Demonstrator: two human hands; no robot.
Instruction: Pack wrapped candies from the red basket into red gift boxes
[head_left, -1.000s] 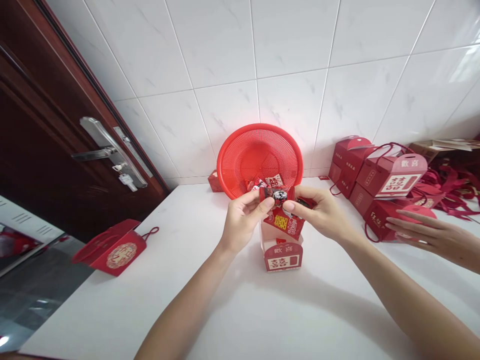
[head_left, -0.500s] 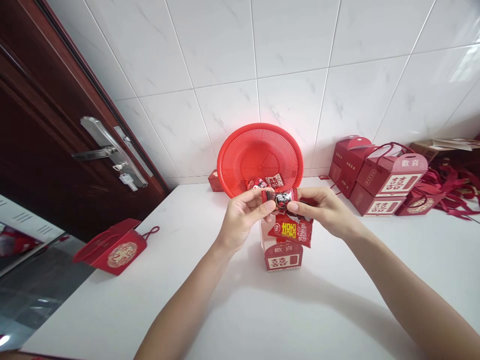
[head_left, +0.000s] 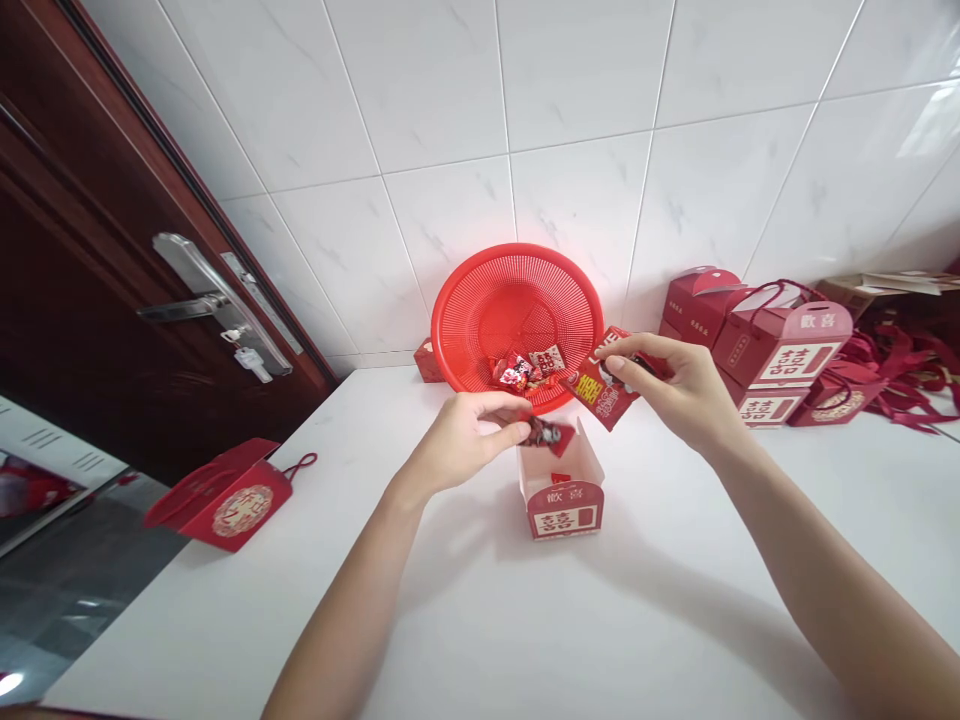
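My left hand (head_left: pixel 466 440) pinches a dark wrapped candy (head_left: pixel 546 434) just above the open small red box (head_left: pixel 564 510), which has a white label and a red item inside. Up and to the right, my right hand (head_left: pixel 671 385) is closed on a red candy packet (head_left: pixel 606 392) with yellow characters; a dark wrapper also shows at its fingers. Behind the box, a red plastic basket (head_left: pixel 517 262) leans near the tiled wall with several wrapped candies (head_left: pixel 517 372) at its bottom.
Stacked red boxes (head_left: pixel 776 345) and dark red ribbons (head_left: pixel 904 375) lie at the right. A red gift box (head_left: pixel 244 510) with a cord stands at the table's left edge. A small red box (head_left: pixel 428 362) sits behind the basket's left side, near a door (head_left: pixel 97 230).
My hands have moved apart. The left keeps the dark candy over the box; the right has risen to the right with the red packet. The box's open inside now shows.
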